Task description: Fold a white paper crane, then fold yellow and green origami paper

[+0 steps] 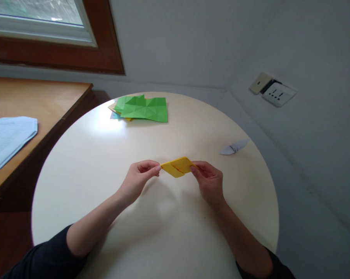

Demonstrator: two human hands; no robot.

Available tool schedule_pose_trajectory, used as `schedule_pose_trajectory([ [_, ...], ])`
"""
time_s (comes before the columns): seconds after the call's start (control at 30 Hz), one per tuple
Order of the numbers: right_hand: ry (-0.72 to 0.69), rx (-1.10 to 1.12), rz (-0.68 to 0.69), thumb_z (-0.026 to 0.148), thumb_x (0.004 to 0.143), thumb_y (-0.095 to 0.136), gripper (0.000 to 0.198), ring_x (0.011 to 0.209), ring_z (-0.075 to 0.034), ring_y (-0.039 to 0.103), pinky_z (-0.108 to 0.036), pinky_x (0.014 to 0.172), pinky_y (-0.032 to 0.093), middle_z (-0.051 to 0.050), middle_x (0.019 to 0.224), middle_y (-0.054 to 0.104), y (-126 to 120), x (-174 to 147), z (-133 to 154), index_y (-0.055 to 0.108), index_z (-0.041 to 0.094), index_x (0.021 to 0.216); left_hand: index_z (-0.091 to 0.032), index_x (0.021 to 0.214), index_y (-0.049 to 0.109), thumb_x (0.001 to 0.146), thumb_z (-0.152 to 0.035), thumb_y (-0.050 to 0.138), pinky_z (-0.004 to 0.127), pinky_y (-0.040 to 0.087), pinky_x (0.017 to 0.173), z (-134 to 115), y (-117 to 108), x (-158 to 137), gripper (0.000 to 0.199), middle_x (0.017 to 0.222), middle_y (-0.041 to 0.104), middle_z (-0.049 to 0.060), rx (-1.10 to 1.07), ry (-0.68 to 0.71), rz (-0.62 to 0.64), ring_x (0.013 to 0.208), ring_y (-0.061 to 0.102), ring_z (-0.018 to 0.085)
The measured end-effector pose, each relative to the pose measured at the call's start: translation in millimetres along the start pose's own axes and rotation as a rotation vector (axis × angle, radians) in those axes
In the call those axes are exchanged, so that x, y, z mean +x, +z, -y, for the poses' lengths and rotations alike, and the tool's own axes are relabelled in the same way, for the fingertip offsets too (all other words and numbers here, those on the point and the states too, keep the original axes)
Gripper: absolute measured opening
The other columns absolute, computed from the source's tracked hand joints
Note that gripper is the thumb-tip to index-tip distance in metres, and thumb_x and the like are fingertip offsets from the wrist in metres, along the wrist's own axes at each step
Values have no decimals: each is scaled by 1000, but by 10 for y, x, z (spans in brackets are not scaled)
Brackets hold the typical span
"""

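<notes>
At the far left, a wooden desk (47, 97) bears a bundle of pale paper (12, 139) with bent corners, and above the desk a window (41, 15) sits in a reddish-brown wooden frame (111, 46). Next comes a round white table (73, 174), over whose near left edge a forearm reaches from a dark sleeve (47, 255). The left hand (137, 180) pinches the left tip of a folded yellow paper (173, 167) between thumb and forefinger, its other fingers curled in. Near the table's far edge, a creased green paper (145, 108) lies on top of other sheets (115, 116), whose yellow and light blue edges peek out at its left. The yellow paper is held above the middle of the table, between the two hands; it is slanted in shape, with an overlapping flap on its face. The right hand (211, 180) grips its right end, thumb on the near side and fingers bent behind. Farther right, a small grey-white folded paper (228, 149) with pointed ends rests near the table's right edge. Beyond it, a beige plate (260, 83) and a white socket (278, 94) sit side by side on the wall (314, 147).
</notes>
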State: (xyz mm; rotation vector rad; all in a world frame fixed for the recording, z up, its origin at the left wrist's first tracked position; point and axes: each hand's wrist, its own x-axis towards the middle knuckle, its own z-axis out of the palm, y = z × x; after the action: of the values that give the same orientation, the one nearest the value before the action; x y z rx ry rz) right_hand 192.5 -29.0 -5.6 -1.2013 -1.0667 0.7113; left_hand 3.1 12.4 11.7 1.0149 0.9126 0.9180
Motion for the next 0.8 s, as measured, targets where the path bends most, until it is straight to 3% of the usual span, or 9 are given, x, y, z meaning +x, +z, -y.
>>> schedule_pose_trajectory([
  [0.13, -13, -7, 3, 41, 68, 70, 20, 68, -17, 65, -31, 65, 55, -2, 72, 69, 12, -14, -3, 67, 21, 72, -12, 64, 69, 59, -31, 78, 23, 41, 62, 4, 34, -16, 21, 62, 58, 1, -139, -122, -28, 60, 48, 9],
  [0.27, -7, -2, 18, 38, 68, 70, 18, 68, -17, 65, -30, 64, 55, -2, 72, 69, 34, -30, 3, 67, 21, 72, -13, 64, 68, 61, -29, 77, 20, 40, 63, 35, 33, -18, 18, 60, 56, -1, -221, -141, -40, 61, 48, 8],
  [0.5, 39, 40, 57, 34, 68, 71, 14, 66, -16, 65, -28, 62, 55, -1, 69, 69, 80, -51, 9, 67, 21, 69, -15, 65, 67, 62, -26, 76, 20, 41, 69, 69, 38, 8, 13, 86, 66, 4, -348, -115, -60, 81, 55, 12],
  [0.8, 95, 33, 85, 35, 67, 71, 16, 63, -15, 63, -27, 60, 53, -2, 66, 68, 110, -53, 7, 67, 19, 67, -13, 58, 64, 56, -27, 79, 18, 40, 63, 69, 52, -5, 21, 61, 59, 0, -305, -73, -182, 60, 47, 7],
])
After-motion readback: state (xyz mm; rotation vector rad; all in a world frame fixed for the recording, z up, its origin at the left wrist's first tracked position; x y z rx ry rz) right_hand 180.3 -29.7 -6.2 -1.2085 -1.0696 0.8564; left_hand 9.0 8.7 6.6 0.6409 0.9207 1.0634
